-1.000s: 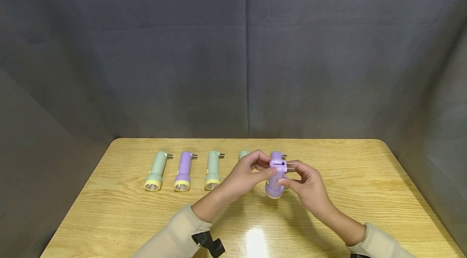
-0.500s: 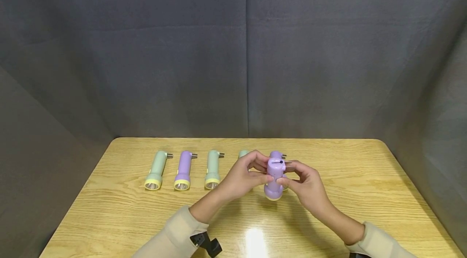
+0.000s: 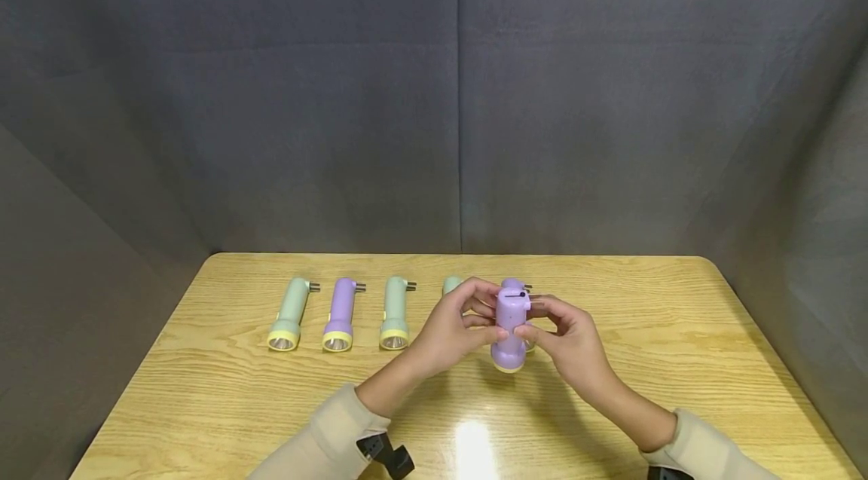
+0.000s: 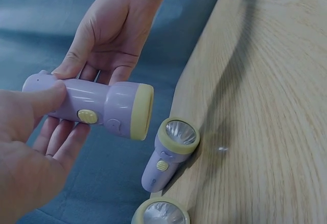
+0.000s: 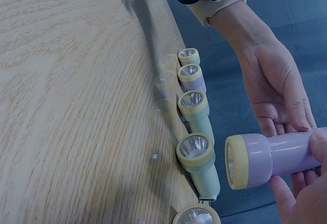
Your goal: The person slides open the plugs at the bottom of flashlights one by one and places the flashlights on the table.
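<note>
Both hands hold one purple flashlight [image 3: 510,318] above the table, its lens end low and toward the person in the head view. The left hand [image 3: 453,325] pinches the barrel from the left, thumb on the near side and fingers behind. From the right, the right hand [image 3: 575,340] grips it the same way, index finger by the two metal plug prongs at the back end. A yellow switch [image 4: 87,116] and pale yellow lens ring [image 4: 142,111] show in the left wrist view. Behind the held one lies another purple flashlight [image 3: 513,283], mostly hidden.
Along the back of the wooden table [image 3: 651,359] lie a green flashlight [image 3: 294,307], a purple one [image 3: 342,305] and another green one [image 3: 395,305], lenses facing the person. A further green flashlight [image 3: 451,284] is partly covered by the left hand. Dark curtain [image 3: 434,103] surrounds the table.
The held flashlight has tilted more upright and shifted slightly left. The left thumb has slid down from its back end to the barrel, and its prongs are now more covered by the right fingers.
</note>
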Tool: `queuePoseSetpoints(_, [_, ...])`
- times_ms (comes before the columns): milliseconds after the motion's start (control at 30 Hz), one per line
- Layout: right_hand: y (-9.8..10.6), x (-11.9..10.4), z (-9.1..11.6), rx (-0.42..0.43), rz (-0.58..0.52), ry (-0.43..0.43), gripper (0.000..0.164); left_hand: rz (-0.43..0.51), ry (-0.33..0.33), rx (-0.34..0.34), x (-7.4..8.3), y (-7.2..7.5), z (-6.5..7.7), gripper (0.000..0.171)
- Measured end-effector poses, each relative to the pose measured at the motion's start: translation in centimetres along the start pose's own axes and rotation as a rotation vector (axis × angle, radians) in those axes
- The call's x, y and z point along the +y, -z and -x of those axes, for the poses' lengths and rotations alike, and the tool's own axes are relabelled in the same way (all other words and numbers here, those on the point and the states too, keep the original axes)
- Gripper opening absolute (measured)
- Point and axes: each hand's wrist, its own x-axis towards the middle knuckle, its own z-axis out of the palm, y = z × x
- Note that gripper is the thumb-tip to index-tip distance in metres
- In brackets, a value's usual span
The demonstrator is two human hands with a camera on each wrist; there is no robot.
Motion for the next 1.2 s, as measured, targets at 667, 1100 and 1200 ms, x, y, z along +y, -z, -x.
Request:
queuePoseSetpoints(667, [0.4,0.1,0.4,-0.092,-0.191,0.073,0.051,0.116,0.1,0.187,0.5,-0.3,-0.2,0.044])
queuePoseSetpoints(1100, [0.4,0.0,1.0,-0.239,-0.051,0.169,0.085,0.251,0.162,0.29,0.9,-0.7,-0.8,0.042])
queuePoseSetpoints(1200, [0.3,0.2,1.1,-0.252,0.032,0.181,0.091,0.25,0.182,0.307,0.8,-0.9,-0.8,0.042])
